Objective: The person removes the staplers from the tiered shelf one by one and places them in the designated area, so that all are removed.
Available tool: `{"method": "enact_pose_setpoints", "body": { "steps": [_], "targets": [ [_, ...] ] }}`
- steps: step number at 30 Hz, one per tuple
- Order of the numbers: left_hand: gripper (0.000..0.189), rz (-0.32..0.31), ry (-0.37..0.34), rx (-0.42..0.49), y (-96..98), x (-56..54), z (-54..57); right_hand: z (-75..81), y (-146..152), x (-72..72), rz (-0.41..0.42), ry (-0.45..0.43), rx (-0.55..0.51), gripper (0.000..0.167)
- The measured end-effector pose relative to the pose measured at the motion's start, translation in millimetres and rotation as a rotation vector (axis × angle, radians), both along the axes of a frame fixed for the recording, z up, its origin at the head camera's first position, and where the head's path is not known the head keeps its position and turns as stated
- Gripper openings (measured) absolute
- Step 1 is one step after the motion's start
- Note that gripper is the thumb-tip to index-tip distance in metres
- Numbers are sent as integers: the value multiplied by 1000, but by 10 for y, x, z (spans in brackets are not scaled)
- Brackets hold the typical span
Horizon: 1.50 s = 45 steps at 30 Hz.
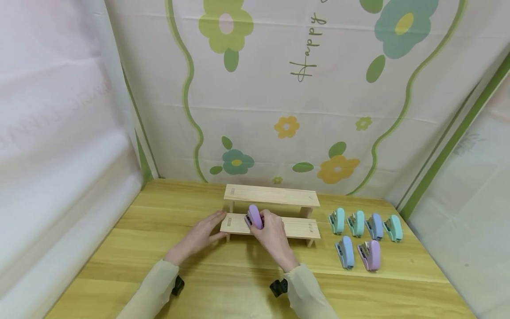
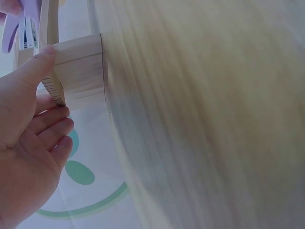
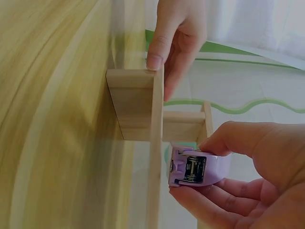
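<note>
A purple stapler [image 1: 254,217] is pinched between the thumb and fingers of my right hand [image 1: 272,232], over the left half of the lower step of a wooden two-step shelf [image 1: 295,227]. In the right wrist view, the stapler [image 3: 193,167] has its open metal end facing the camera, close to the step board. My left hand [image 1: 203,235] grips the left end of that lower step. Its thumb lies on the front edge and its fingers reach round the board's end, as the left wrist view shows near the shelf leg [image 2: 81,71].
Right of the shelf, several staplers stand in two rows on the wooden table [image 1: 191,283]: teal [image 1: 338,220] and blue [image 1: 374,226] ones behind, a blue one [image 1: 345,251] and a purple one [image 1: 370,255] in front. The upper step [image 1: 272,195] is close to the flowered back curtain [image 1: 255,97].
</note>
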<state>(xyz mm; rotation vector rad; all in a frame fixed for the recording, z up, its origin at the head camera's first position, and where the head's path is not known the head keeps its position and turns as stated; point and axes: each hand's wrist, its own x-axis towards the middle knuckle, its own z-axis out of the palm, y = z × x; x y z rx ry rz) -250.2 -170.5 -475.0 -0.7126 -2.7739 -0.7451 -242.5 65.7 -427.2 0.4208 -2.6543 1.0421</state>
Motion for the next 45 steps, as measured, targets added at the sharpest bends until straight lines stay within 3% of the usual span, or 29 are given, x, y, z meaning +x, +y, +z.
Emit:
{"method": "enact_pose_setpoints", "body": {
  "steps": [8, 20, 29, 35, 45],
  "targets": [
    [65, -9, 16, 3, 4, 13, -14, 61, 252, -5, -25, 42, -15, 28],
    [64, -16, 21, 10, -9, 21, -3, 166, 826, 10, -170, 34, 30, 31],
    [64, -21, 39, 2, -15, 36, -15, 226, 1310, 134, -235, -23, 20, 35],
    [65, -22, 7, -2, -13, 32, 10, 250, 1615, 172, -318, 9, 62, 35],
    [65, -26, 20, 3, -11, 21, 25, 300, 2153, 300, -431, 47, 96, 38]
  ]
}}
